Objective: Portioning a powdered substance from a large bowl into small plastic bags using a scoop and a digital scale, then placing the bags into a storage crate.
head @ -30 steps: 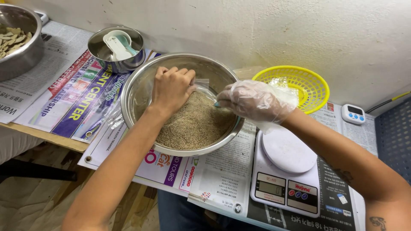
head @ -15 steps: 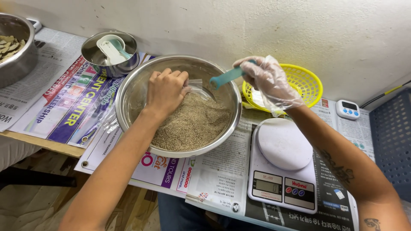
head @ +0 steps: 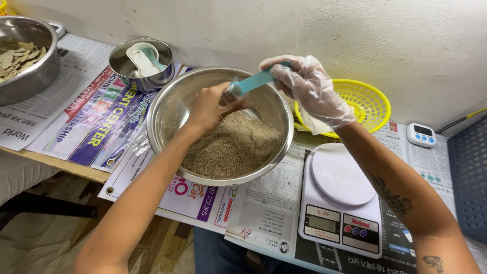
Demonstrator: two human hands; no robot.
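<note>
Scale (head: 341, 203) nearest me on the right, white, its round plate bare, sitting on newspaper (head: 264, 213). Big steel bowl (head: 170, 104) beyond it at centre, half full of brown seed (head: 233, 147). My left hand (head: 209, 107) is inside the bowl, fingers pinched on a small clear bag (head: 229, 94) just above the seed. My right hand (head: 309, 89), in a clear glove, is closed around a teal scoop (head: 253, 82), its tip at the bag's mouth. Yellow basket (head: 368, 104) behind that hand. Small steel bowl (head: 122, 63) of white spoons far left; white timer (head: 421, 135) far right.
</note>
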